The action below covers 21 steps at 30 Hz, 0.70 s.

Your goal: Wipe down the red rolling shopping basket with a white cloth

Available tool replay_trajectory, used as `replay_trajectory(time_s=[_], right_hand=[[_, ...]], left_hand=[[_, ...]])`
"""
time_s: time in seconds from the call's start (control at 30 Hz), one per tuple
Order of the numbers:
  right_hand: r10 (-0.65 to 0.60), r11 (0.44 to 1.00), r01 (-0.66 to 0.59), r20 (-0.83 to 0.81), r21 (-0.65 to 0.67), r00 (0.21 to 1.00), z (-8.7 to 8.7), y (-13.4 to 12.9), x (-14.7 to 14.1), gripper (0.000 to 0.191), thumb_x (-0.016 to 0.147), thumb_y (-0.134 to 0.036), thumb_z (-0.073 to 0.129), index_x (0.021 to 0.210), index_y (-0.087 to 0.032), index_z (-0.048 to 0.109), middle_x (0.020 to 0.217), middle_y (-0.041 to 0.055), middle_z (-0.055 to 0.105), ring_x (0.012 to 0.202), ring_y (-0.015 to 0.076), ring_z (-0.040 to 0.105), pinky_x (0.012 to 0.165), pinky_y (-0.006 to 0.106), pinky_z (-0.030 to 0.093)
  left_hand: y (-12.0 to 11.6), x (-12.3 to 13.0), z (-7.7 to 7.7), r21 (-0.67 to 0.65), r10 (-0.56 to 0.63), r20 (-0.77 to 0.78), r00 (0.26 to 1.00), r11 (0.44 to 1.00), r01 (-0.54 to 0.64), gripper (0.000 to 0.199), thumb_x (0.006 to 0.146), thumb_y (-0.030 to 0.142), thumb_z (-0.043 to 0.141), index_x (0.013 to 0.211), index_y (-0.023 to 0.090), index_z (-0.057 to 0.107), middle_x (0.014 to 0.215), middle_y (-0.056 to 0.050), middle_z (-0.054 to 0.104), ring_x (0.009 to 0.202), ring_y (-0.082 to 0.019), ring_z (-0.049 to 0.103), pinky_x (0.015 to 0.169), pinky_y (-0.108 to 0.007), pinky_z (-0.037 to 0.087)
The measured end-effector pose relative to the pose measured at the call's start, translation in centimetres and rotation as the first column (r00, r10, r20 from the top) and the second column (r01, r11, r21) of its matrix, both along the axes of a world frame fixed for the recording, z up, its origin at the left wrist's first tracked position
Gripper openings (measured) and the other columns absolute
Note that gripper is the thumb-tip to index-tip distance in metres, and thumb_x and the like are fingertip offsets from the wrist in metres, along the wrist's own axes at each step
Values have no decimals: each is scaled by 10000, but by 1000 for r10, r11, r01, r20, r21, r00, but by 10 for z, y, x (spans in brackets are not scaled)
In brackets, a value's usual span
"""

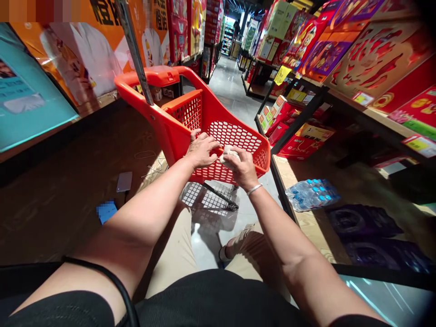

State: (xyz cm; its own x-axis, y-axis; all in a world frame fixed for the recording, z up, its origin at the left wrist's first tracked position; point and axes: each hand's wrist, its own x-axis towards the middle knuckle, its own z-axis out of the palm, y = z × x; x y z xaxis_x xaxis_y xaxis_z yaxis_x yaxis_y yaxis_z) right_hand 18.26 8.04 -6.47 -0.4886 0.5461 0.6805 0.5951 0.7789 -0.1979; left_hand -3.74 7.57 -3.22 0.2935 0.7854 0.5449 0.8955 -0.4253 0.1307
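Against latticed plastic, right fingers (235, 164) clamp crumpled cloth (229, 155); left fingers (213, 144) slightly spread.

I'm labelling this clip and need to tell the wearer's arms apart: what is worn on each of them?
The left hand and right hand are bare. A pale, narrow band circles the right wrist; none shows on the left. Both sleeves are black and short. A black cable crosses the left upper arm.

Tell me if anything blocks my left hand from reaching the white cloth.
Nothing visible does. The left hand, at the near side of the red cart, is close beside the white cloth; the right hand holds it from the other side.
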Motion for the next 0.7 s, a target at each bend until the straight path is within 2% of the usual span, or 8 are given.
replay_trajectory(time_s=[0.17,0.27,0.37,0.47,0.57,0.63,0.7], right_hand=[[-19,998,16,-55,-69,998,-14,1,94,254,891,-233,659,1115,-333,726,1317,55,593,1184,278,571,1012,496,505],[-9,997,7,-24,-74,1000,-18,3,129,329,846,-166,650,1126,-328,709,1291,64,570,1193,272,576,1012,490,508],[-28,997,25,-43,-72,999,-18,3,129,347,811,-132,639,1106,-301,708,1226,73,573,1153,264,586,995,479,516],[-148,988,145,-60,-54,987,-23,-5,111,304,830,-148,633,1086,-288,721,1209,80,579,1134,270,572,988,485,508],[-298,954,299,-66,12,952,-37,-21,91,275,891,-180,613,1108,-301,731,1280,84,562,1163,288,527,1010,508,474],[-368,926,372,-76,64,927,-49,-30,81,252,937,-207,591,1108,-319,738,1298,82,546,1213,301,474,1041,518,443],[-416,900,423,-82,105,906,-63,-37,74,246,960,-224,583,1113,-335,741,1301,84,528,1269,310,406,1076,516,411]], left_hand=[[3,3,-2,-8,-18,57,998,1000,18,250,808,327,583,978,250,750,951,-40,698,1070,-300,556,1154,-611,198],[6,2,1,-31,-18,63,998,999,20,253,800,354,599,971,246,750,946,-41,692,1091,-314,546,1168,-622,182],[8,0,7,-97,-13,9,1000,995,14,299,810,389,610,1029,241,747,1010,-57,693,1147,-326,534,1187,-616,171],[6,9,10,-183,7,-97,995,983,-25,435,811,399,638,1226,286,703,1252,-74,647,1328,-347,443,1224,-613,89],[-2,33,6,-264,2,-184,983,963,-52,692,771,357,700,1445,381,547,1519,-58,487,1500,-387,238,1214,-663,-71],[-7,51,0,-276,-50,-182,982,961,-3,733,797,359,684,1500,395,478,1559,-48,452,1517,-377,219,1204,-676,-123],[-10,64,-6,-258,-71,-142,987,966,32,666,833,344,645,1483,380,505,1538,-48,477,1501,-349,268,1212,-668,-138]])
